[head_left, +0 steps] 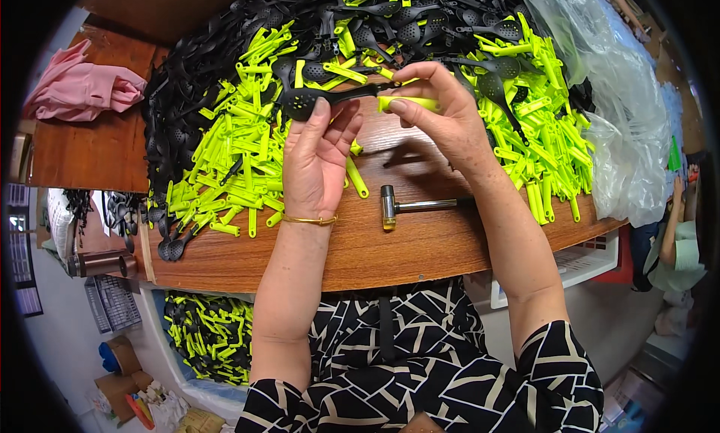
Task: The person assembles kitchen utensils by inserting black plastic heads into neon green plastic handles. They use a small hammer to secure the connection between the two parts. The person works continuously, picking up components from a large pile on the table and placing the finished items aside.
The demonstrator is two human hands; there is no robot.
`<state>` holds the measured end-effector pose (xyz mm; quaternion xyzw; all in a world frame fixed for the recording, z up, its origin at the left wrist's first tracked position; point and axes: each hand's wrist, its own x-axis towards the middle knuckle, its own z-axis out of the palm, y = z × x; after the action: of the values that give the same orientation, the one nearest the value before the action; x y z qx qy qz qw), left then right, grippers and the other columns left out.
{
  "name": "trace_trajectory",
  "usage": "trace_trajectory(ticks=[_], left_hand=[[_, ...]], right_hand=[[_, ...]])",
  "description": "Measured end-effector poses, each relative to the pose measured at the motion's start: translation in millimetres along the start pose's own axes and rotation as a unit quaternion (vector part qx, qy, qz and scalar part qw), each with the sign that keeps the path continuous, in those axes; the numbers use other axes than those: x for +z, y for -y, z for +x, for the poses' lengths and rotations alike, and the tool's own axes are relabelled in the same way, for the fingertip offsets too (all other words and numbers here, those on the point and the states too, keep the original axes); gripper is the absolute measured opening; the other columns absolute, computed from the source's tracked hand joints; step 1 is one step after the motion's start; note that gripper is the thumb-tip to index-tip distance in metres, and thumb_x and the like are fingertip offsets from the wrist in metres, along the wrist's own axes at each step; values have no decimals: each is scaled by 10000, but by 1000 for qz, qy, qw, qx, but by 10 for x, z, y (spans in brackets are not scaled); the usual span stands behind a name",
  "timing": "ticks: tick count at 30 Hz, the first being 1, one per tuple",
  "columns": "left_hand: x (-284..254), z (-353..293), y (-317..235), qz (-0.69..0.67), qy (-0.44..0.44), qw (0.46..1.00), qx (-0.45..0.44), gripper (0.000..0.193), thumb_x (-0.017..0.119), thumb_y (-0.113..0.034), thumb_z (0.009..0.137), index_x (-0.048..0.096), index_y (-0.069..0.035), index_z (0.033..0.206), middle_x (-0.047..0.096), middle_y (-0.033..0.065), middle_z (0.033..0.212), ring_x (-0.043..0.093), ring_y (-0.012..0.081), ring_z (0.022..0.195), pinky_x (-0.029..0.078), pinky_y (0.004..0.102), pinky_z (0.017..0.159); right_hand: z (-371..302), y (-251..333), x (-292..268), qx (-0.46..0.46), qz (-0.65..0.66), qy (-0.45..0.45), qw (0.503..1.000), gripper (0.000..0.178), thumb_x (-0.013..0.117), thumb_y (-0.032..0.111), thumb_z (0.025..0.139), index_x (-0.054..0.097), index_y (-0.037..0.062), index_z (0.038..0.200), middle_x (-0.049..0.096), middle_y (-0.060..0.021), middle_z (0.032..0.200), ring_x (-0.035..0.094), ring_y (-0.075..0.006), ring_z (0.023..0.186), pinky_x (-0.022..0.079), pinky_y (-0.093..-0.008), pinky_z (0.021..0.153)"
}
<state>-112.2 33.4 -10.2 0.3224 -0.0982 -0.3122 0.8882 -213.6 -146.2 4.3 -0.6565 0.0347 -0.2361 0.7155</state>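
My left hand (319, 155) grips a black slotted spoon head (304, 101) by its bowl, above the wooden table (360, 245). My right hand (439, 114) pinches a neon yellow-green plastic handle (409, 103) at the tip of the black spoon's stem, the two parts meeting end to end. A small metal hammer (409, 206) with a yellowish face lies on the table just below both hands.
Heaps of neon green handles (240, 155) and black slotted spoons (390, 17) cover the table's far side. A clear plastic bag (622, 110) sits at right, pink cloth (82, 88) at left. A bin of assembled pieces (210, 332) stands below the table edge. Another person (675, 245) is at far right.
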Motion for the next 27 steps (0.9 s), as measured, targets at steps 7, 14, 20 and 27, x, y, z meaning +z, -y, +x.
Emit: trace_trajectory(ticks=[7,14,20,27], left_hand=[[55,16,-61,43,18,998,32,287,626,-143,1075,621,-55,1348,718,136,1281,730,281,1141,628,420,996],[78,-27,-8,77,19,997,25,270,628,-141,1074,617,-40,1324,718,162,1264,739,288,1113,635,424,992],[93,-55,10,95,6,994,45,275,622,-139,1077,611,-34,1331,721,169,1258,742,274,1106,639,400,977],[56,-50,15,84,10,996,26,297,613,-166,1084,618,-47,1356,719,171,1286,735,252,1136,626,389,1001]], right_hand=[[11,-16,-80,-21,-21,-15,999,238,763,113,977,703,23,1189,730,-26,1127,669,-99,1071,522,-266,973],[11,-75,-75,-31,-66,0,997,185,763,103,971,722,23,1133,740,-25,1131,680,-104,1074,532,-283,996],[-2,-55,-39,-64,-110,-2,992,180,770,81,958,725,30,1125,745,-36,1128,692,-118,1074,540,-293,991],[-12,-82,-76,-57,-96,15,994,172,773,86,961,722,28,1115,742,-35,1106,695,-121,1070,540,-293,989]])
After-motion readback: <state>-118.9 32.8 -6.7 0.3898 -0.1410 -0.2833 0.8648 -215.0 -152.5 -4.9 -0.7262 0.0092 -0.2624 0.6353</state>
